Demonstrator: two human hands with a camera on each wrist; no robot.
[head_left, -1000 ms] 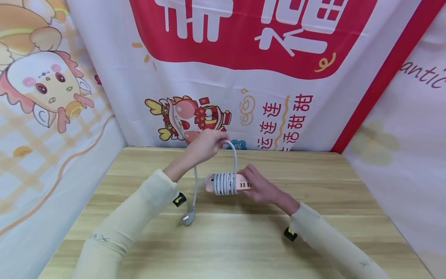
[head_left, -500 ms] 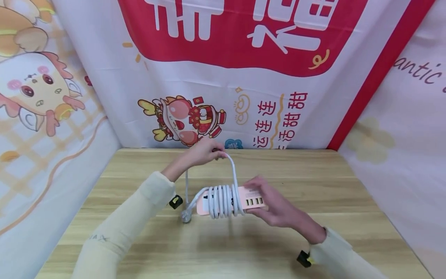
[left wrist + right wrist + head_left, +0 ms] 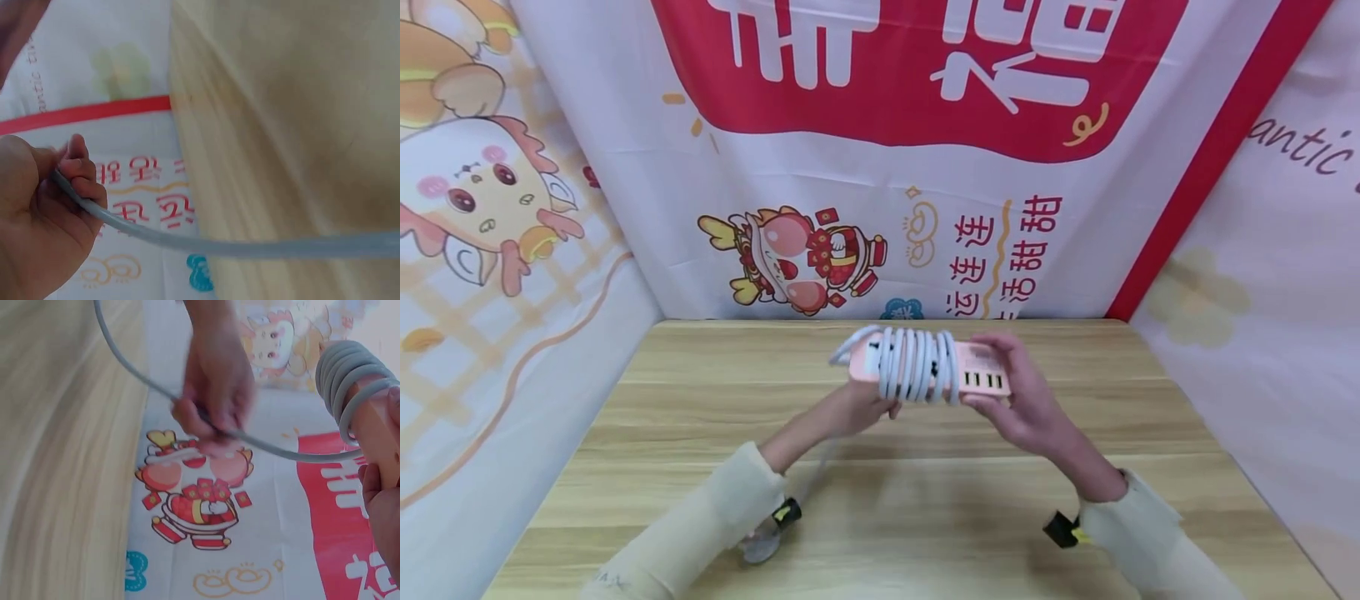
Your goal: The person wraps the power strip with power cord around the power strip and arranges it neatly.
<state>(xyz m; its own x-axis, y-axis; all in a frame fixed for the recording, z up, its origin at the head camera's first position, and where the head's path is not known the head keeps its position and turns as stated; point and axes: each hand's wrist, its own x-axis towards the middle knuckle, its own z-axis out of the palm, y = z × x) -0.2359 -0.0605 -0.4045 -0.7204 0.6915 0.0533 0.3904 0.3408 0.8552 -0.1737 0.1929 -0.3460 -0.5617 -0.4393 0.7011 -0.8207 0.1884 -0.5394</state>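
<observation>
A pink power strip with a grey-white cord wound round it in several turns is held up above the table. My right hand grips its right end, thumb below the USB ports. Under the strip, my left hand pinches the cord's free length between thumb and curled fingers; in the left wrist view the cord runs out of that hand. From the left hand the cord's tail drops to the plug, partly hidden beside the left sleeve. In the right wrist view the left hand is blurred.
The wooden table extends beneath both hands. A printed cloth hangs along its back edge, with further printed cloths at the left and right sides. Small black cameras sit at the wrists.
The power strip has risen and moved right in my right hand. My left hand has gone from above the strip to beneath it, drawing the cord over. The plug has moved nearer and left.
</observation>
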